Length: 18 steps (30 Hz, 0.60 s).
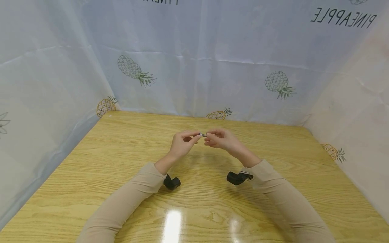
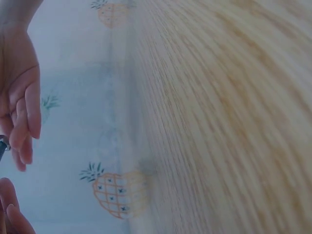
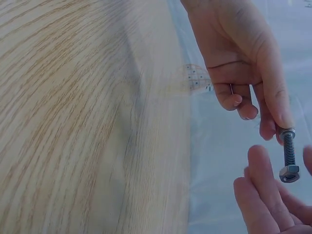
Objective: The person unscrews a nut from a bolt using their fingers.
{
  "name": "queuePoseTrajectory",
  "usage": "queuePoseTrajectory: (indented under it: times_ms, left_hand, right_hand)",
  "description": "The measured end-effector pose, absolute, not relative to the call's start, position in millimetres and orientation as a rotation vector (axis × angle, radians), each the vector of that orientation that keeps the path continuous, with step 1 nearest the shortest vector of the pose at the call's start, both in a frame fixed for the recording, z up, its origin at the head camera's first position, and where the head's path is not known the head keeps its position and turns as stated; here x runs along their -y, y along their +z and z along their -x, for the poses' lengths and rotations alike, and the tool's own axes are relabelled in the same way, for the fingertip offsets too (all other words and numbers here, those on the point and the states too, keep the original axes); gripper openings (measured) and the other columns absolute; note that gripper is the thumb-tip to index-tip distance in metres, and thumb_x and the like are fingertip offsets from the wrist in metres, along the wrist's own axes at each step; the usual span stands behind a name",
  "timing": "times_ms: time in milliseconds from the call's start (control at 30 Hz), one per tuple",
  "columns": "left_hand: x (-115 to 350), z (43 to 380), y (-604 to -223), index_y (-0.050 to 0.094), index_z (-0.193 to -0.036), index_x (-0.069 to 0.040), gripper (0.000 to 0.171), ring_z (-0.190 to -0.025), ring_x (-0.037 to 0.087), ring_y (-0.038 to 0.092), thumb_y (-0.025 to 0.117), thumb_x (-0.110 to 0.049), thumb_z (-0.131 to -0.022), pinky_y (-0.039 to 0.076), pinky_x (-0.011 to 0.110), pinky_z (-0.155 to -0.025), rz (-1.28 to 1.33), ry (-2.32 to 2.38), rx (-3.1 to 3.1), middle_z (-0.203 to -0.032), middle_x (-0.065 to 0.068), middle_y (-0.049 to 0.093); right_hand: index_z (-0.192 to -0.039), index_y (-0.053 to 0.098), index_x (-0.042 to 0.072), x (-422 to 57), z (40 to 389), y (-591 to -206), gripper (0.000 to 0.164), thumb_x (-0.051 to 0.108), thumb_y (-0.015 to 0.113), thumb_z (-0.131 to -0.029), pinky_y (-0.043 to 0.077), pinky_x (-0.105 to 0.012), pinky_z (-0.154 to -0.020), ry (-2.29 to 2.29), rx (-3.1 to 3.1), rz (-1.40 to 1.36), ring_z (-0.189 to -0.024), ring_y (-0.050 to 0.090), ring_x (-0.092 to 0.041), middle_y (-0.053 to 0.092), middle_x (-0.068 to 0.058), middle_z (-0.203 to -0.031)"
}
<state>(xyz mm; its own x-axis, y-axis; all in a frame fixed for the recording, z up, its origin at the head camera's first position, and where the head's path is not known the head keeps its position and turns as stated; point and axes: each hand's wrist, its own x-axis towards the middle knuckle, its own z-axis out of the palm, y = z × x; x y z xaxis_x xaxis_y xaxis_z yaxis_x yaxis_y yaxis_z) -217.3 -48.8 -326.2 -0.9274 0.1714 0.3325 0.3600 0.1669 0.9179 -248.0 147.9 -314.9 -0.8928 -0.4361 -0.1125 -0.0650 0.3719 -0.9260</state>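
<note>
In the head view, my left hand [image 1: 181, 144] pinches one end of a small metal bolt [image 1: 203, 135] between thumb and fingertips, above the table. The right wrist view shows the bolt [image 3: 289, 151] closely: a threaded shank with a hex nut [image 3: 289, 174] at its far end, the other end partly covered by the left thumb. My right hand [image 1: 224, 140] is at the nut end. Its fingers [image 3: 261, 170] stand spread around the nut, with a visible gap beside it. In the left wrist view, only the bolt's tip [image 2: 4, 143] shows at the edge.
A wood-grain table [image 1: 130, 162] lies under both hands. White curtains [image 1: 194, 84] with pineapple prints hang behind it and along both sides. A black wrist device [image 1: 172, 182] shows by the left sleeve, another black device [image 1: 236, 178] by the right sleeve.
</note>
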Motion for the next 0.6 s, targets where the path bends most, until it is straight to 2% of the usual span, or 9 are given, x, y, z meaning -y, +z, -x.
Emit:
queuePoseTrajectory:
  times_ms: [100,167,233,300,467,600]
  left_hand:
    - [48.4,217.4,-326.7,0.067,-0.109,0.007,0.024,-0.069,0.005,0.06,0.061,-0.005,-0.09,0.048,0.015,-0.063,0.52,-1.849,2.277,-0.103,0.026,0.065]
    - [48.3,217.3,-326.9,0.067,-0.109,0.007,0.024,-0.072,0.019,0.065,0.06,-0.005,-0.09,0.047,0.014,-0.063,0.522,-1.854,2.27,-0.103,0.026,0.065]
    - [48.2,217.2,-326.9,0.066,-0.109,0.008,0.024,-0.078,0.034,0.066,0.06,-0.005,-0.09,0.047,0.014,-0.063,0.525,-1.862,2.263,-0.104,0.027,0.064]
    - [48.2,217.1,-326.9,0.066,-0.11,0.009,0.025,-0.084,0.043,0.064,0.06,-0.005,-0.09,0.047,0.013,-0.063,0.528,-1.872,2.257,-0.104,0.028,0.064]
    - [48.3,216.7,-326.6,0.065,-0.11,0.01,0.025,-0.086,0.047,0.062,0.06,-0.004,-0.09,0.047,0.012,-0.062,0.532,-1.883,2.253,-0.105,0.028,0.064]
    - [48.0,216.6,-326.5,0.066,-0.109,0.009,0.024,-0.087,0.047,0.062,0.06,-0.004,-0.09,0.047,0.012,-0.062,0.527,-1.879,2.255,-0.105,0.028,0.064]
  right_hand:
    - [-0.136,0.041,-0.002,-146.6,248.7,-313.6,0.05,0.033,0.042,-0.1,0.046,-0.038,-0.1,-1.51,-2.278,0.403,-0.1,0.066,-0.016,0.058,-0.023,-0.124]
    - [-0.134,0.044,-0.003,-146.3,249.1,-313.7,0.048,0.031,0.041,-0.101,0.046,-0.038,-0.101,-1.5,-2.29,0.393,-0.094,0.067,-0.01,0.06,-0.022,-0.121]
    - [-0.131,0.047,-0.003,-146.2,249.5,-314.0,0.043,0.026,0.043,-0.1,0.045,-0.041,-0.102,-1.52,-2.291,0.389,-0.092,0.067,-0.009,0.06,-0.022,-0.12]
    - [-0.128,0.05,-0.002,-146.5,249.9,-315.5,0.039,0.023,0.048,-0.098,0.043,-0.044,-0.103,-1.546,-2.303,0.396,-0.096,0.066,-0.014,0.06,-0.022,-0.119]
    - [-0.121,0.054,0.0,-146.5,249.4,-317.4,0.034,0.017,0.06,-0.092,0.041,-0.048,-0.104,-1.566,-2.369,0.404,-0.11,0.059,-0.031,0.062,-0.017,-0.113]
    - [-0.127,0.051,0.004,-147.0,248.8,-316.2,0.043,0.024,0.062,-0.091,0.04,-0.049,-0.105,-1.556,-2.363,0.384,-0.116,0.056,-0.032,0.059,-0.018,-0.122]
